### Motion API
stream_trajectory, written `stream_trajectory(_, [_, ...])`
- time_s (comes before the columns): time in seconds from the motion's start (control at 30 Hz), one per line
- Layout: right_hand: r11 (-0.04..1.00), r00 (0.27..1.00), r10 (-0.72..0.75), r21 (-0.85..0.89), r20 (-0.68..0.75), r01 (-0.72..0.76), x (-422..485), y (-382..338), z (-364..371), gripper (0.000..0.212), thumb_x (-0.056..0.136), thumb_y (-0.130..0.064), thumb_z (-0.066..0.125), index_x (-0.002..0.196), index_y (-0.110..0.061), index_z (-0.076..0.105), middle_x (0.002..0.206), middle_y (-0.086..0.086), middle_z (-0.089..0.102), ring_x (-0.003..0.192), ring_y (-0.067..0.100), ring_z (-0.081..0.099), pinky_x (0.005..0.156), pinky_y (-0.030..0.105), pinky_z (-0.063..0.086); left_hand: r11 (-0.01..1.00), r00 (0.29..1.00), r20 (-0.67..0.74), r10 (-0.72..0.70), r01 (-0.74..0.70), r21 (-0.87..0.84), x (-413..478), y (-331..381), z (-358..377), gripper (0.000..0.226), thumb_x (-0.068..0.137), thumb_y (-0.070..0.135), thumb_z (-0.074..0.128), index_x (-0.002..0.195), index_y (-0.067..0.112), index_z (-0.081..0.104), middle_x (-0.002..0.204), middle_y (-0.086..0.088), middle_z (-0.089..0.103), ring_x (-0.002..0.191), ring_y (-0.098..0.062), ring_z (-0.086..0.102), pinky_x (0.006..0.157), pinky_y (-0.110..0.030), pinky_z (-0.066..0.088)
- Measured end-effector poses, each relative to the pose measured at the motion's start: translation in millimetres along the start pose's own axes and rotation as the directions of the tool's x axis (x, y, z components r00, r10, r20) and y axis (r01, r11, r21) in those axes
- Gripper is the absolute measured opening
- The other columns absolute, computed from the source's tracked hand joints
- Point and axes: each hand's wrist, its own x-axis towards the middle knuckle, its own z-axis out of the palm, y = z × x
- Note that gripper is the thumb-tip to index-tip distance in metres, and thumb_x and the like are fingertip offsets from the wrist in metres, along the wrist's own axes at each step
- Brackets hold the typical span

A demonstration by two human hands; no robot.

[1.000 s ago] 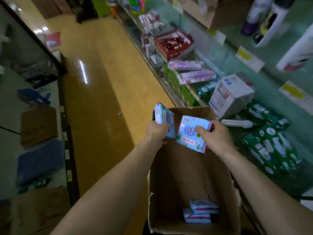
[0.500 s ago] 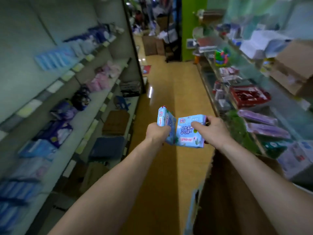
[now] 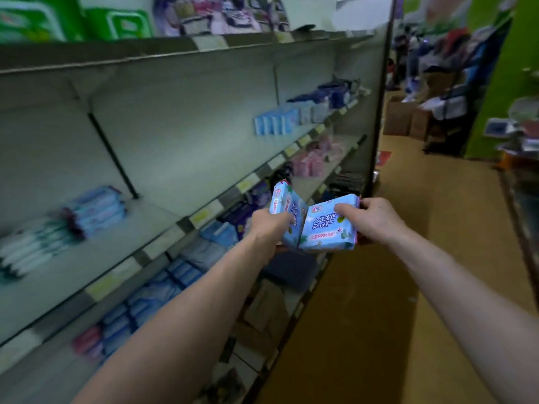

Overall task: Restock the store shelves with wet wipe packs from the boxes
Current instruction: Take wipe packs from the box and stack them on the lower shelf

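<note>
Both arms are out in front, above the aisle. The left hand point(image 3: 269, 225) grips one wet wipe pack point(image 3: 287, 199), fingers curled round its lower part, and the pack stands on end, leaning left. The right hand point(image 3: 370, 221) pinches a second pack point(image 3: 326, 228) by its right edge, printed face turned to the camera. The two light-blue packs touch along their inner edges and make a V between the hands. They hang in the air in front of the shelving unit point(image 3: 204, 112) on the left. On its middle shelf point(image 3: 125, 234), far left, there's a blurred stack of blue and white packs point(image 3: 93, 208). Farther along, one shelf up, a row of pale blue packs point(image 3: 275, 123); pink packs point(image 3: 312, 163) sit below those. Green packs point(image 3: 119, 24) line the top. To the right runs the tan floor point(image 3: 408, 228), with cardboard boxes point(image 3: 399, 118) at the far end.
</note>
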Motion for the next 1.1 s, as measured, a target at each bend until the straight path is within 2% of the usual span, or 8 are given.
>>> stream_trajectory(0.07, [1.000, 0.999, -0.021, 0.011, 0.045, 0.021, 7.1, -24.4, 22.8, 0.021, 0.083, -0.036, 0.066, 0.074, -0.018, 0.063, 0.082, 0.003, 0.070, 0.082, 0.025, 0.069, 0.082, 0.043, 0.057, 0.999, 0.999, -0.033, 0.000, -0.002, -0.046, 11.0, 6.6, -31.2, 0.009, 0.084, 0.005, 0.060, 0.083, 0.012, 0.055, 0.088, -0.013, 0.066, 0.068, -0.024, 0.063, 0.053, -0.032, 0.056])
stream_trajectory(0.17, [0.998, 0.996, -0.051, 0.048, 0.076, 0.047, 15.6, -54.3, 52.1, 0.022, 0.083, -0.031, 0.066, 0.071, -0.012, 0.065, 0.078, 0.007, 0.070, 0.075, 0.027, 0.067, 0.076, 0.040, 0.055, 0.994, 0.998, -0.056, 0.012, -0.017, -0.104, 21.9, 15.7, -66.9, 0.009, 0.086, 0.005, 0.059, 0.084, 0.012, 0.054, 0.080, -0.009, 0.061, 0.061, -0.020, 0.060, 0.041, -0.028, 0.053])
stream_trajectory(0.37, [0.989, 0.981, -0.067, 0.139, 0.180, 0.042, 29.0, -108.1, 112.1, 0.018, 0.090, -0.020, 0.061, 0.081, -0.003, 0.060, 0.063, 0.007, 0.059, 0.038, 0.012, 0.051, 0.033, 0.011, 0.034, 0.987, 0.986, -0.163, 0.038, -0.062, -0.146, 45.6, 28.2, -139.5, 0.008, 0.085, 0.006, 0.062, 0.087, 0.009, 0.055, 0.082, -0.012, 0.063, 0.062, -0.023, 0.062, 0.065, -0.042, 0.059])
stream_trajectory(0.47, [0.986, 0.972, -0.075, 0.163, 0.224, 0.038, 33.6, -130.7, 141.2, 0.020, 0.089, -0.020, 0.062, 0.076, -0.005, 0.058, 0.063, 0.006, 0.059, 0.039, 0.012, 0.054, 0.034, 0.013, 0.039, 0.985, 0.983, -0.183, 0.027, -0.058, -0.165, 54.8, 29.3, -172.9, 0.015, 0.087, 0.008, 0.060, 0.101, 0.006, 0.055, 0.087, -0.012, 0.063, 0.065, -0.022, 0.063, 0.063, -0.038, 0.058])
stream_trajectory(0.6, [0.987, 0.957, -0.082, 0.159, 0.278, 0.039, 40.4, -155.7, 178.3, 0.021, 0.086, -0.024, 0.063, 0.073, -0.009, 0.059, 0.064, 0.006, 0.061, 0.048, 0.017, 0.054, 0.047, 0.020, 0.047, 0.982, 0.983, -0.182, -0.016, -0.019, -0.186, 63.6, 28.2, -210.7, 0.020, 0.094, 0.013, 0.054, 0.113, 0.007, 0.051, 0.088, -0.009, 0.061, 0.078, -0.023, 0.061, 0.078, -0.041, 0.057])
stream_trajectory(0.7, [0.987, 0.938, -0.103, 0.150, 0.330, 0.055, 44.7, -171.7, 205.0, 0.020, 0.086, -0.024, 0.063, 0.076, -0.007, 0.059, 0.065, 0.010, 0.060, 0.049, 0.021, 0.053, 0.053, 0.027, 0.048, 0.967, 0.960, -0.282, 0.006, -0.078, -0.243, 71.6, 21.0, -238.7, 0.015, 0.088, 0.009, 0.061, 0.102, 0.009, 0.057, 0.091, -0.011, 0.064, 0.071, -0.021, 0.063, 0.061, -0.036, 0.058])
stream_trajectory(0.9, [0.984, 0.873, -0.128, 0.170, 0.470, 0.053, 50.2, -197.4, 255.5, 0.021, 0.091, -0.025, 0.063, 0.088, -0.005, 0.059, 0.069, 0.010, 0.063, 0.047, 0.017, 0.060, 0.036, 0.017, 0.046, 0.950, 0.912, -0.406, -0.055, -0.078, -0.303, 82.8, 4.3, -281.8, 0.016, 0.087, 0.010, 0.063, 0.102, 0.009, 0.057, 0.105, -0.016, 0.066, 0.076, -0.024, 0.065, 0.057, -0.034, 0.057])
stream_trajectory(1.1, [0.982, 0.764, -0.176, 0.164, 0.621, 0.092, 72.8, -218.6, 294.5, 0.024, 0.092, -0.024, 0.061, 0.094, -0.001, 0.063, 0.072, 0.010, 0.066, 0.053, 0.015, 0.062, 0.038, 0.018, 0.047, 0.923, 0.849, -0.516, -0.116, -0.099, -0.371, 99.6, 0.4, -311.9, 0.008, 0.088, 0.007, 0.062, 0.087, 0.011, 0.055, 0.091, -0.013, 0.063, 0.072, -0.023, 0.063, 0.059, -0.036, 0.057])
